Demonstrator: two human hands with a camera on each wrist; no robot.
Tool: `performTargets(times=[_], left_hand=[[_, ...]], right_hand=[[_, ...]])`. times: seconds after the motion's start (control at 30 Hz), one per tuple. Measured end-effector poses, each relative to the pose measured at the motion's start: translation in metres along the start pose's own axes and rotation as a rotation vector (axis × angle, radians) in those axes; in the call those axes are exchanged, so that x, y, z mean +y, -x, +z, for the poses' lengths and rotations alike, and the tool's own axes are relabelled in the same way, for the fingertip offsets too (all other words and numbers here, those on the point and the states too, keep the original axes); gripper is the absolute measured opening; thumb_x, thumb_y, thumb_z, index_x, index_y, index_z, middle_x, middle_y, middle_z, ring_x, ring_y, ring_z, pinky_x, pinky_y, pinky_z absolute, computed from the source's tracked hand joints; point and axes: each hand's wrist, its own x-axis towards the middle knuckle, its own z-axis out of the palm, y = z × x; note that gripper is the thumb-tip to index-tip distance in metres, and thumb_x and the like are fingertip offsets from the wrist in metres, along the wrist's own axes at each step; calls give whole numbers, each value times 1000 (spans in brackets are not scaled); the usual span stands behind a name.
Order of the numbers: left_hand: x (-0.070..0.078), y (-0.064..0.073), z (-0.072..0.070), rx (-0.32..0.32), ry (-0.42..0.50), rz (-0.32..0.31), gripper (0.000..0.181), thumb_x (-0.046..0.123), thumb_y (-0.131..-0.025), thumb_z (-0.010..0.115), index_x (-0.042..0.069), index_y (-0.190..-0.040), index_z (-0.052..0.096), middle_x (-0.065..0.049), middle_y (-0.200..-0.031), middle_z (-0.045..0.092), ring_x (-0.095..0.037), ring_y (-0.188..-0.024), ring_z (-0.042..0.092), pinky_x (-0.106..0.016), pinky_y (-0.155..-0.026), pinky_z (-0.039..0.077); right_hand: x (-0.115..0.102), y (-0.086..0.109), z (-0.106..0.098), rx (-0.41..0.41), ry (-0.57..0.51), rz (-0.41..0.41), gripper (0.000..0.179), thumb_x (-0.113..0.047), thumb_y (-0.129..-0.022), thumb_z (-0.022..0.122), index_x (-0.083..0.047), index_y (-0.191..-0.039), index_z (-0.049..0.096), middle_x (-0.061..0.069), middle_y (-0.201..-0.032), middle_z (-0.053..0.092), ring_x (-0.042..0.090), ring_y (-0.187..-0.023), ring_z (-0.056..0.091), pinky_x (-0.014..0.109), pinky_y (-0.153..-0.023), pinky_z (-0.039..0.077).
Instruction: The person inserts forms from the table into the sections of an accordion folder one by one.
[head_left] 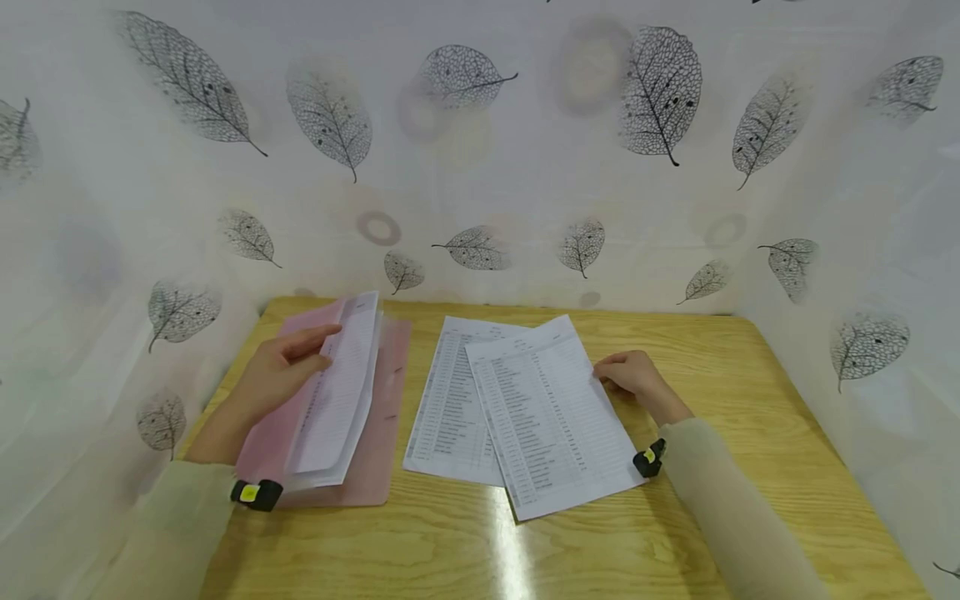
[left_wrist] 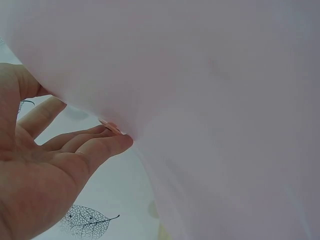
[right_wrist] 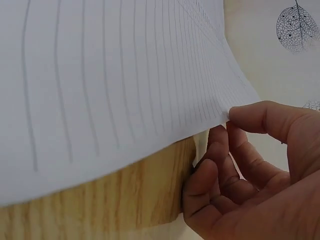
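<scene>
At the left of the table, in the head view, a pink folder (head_left: pixel 388 442) lies opened, with printed sheets (head_left: pixel 339 408) in clear sleeves standing partly raised inside it. My left hand (head_left: pixel 273 375) holds the raised pink cover by its edge; the left wrist view has the cover (left_wrist: pixel 215 115) filling most of it, the fingers (left_wrist: pixel 102 145) at its edge. My right hand (head_left: pixel 633 375) pinches the right edge of a printed list sheet (head_left: pixel 558 417), which lies tilted over a second printed sheet (head_left: pixel 442 417). Seen from the right wrist, thumb and fingertips grip the paper (right_wrist: pixel 125 90).
The wooden table (head_left: pixel 420 550) carries everything. A pale curtain with leaf prints (head_left: pixel 510 167) encloses it at the back and both sides. Black bands with a yellow mark (head_left: pixel 257 495) sit at both wrists.
</scene>
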Motion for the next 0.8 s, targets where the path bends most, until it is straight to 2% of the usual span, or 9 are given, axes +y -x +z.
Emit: performTargets(times=[0.17, 0.43, 0.53, 0.63, 0.8], left_hand=[[0, 0, 0, -3, -2, -9, 47, 1, -101, 63, -1, -148, 58, -30, -148, 57, 22, -114, 50, -3, -90, 45], [0, 0, 0, 2, -21, -12, 47, 2, -101, 63, -1, -148, 59, -29, -148, 58, 22, -113, 50, -3, -89, 45], [1, 0, -1, 0, -20, -15, 47, 2, -101, 63, -1, -148, 58, -29, -148, 58, 22, -113, 50, -3, -89, 45], [2, 0, -1, -4, -22, -29, 47, 3, -102, 63, 0, -149, 58, -28, -150, 57, 22, -113, 50, -3, -90, 45], [3, 0, -1, -6, -37, -43, 47, 4, -102, 63, 1, -149, 58, -27, -151, 57, 21, -114, 49, -3, -90, 44]], right_hand=[[-2, 2, 0, -10, -32, -8, 37, -22, -100, 65, 3, -127, 65, 4, -93, 68, 15, -79, 61, 29, -71, 54], [0, 6, -2, -90, -22, -38, 32, -20, -106, 58, 1, -130, 57, 2, -80, 58, 14, -68, 54, 30, -61, 51], [0, 9, -2, -111, -30, -44, 42, -20, -104, 63, 1, -140, 54, 3, -83, 64, 14, -68, 56, 30, -61, 51], [2, 12, -3, -124, -21, -52, 55, -19, -101, 67, 3, -148, 51, 6, -92, 73, 13, -71, 62, 29, -64, 53], [8, 11, -3, -179, -36, -72, 60, -16, -101, 67, 10, -151, 47, 10, -105, 78, 11, -79, 72, 29, -68, 60]])
